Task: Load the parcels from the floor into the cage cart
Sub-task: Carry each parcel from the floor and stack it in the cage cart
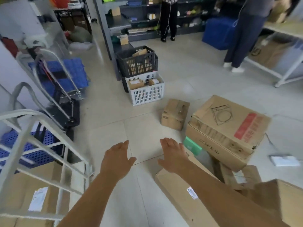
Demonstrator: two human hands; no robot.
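1. While both bare arms reach forward and down over the floor (147, 128), the left hand (117, 158) hangs palm-down with straight fingers close together and the thumb spread out to the right; it holds nothing.
2. The right hand (172, 155) mirrors it, palm-down, fingers straight and together, thumb out to the left, empty, just above the near end of a long flat box (185, 194) that lies on the floor under the right forearm.
3. Parcels sit on the floor to the right: a small box (175, 113) standing alone ahead of the right hand, a big box (227, 128) with a red label resting tilted on other cartons, a green box (192, 145) wedged at its near-left corner, and one more carton (282, 199) at the lower right edge.
4. The cage cart (41, 145), with pale metal bars, stands at the lower left; a labelled box (32, 197) lies inside it.
5. Behind the cart stand folded trolleys (65, 99) with blue decks.
6. Farther off on the pale tiles, a white crate (146, 92) holds small parcels, with a black crate (137, 61) just behind it.
7. Dark shelves (131, 18) line the back wall, a pale rack (282, 51) the right side.
8. Two people stand at the shelves: one in black trousers (168, 18), one in blue trousers (242, 35).
9. A white packet (285, 160) lies on the floor at the right.
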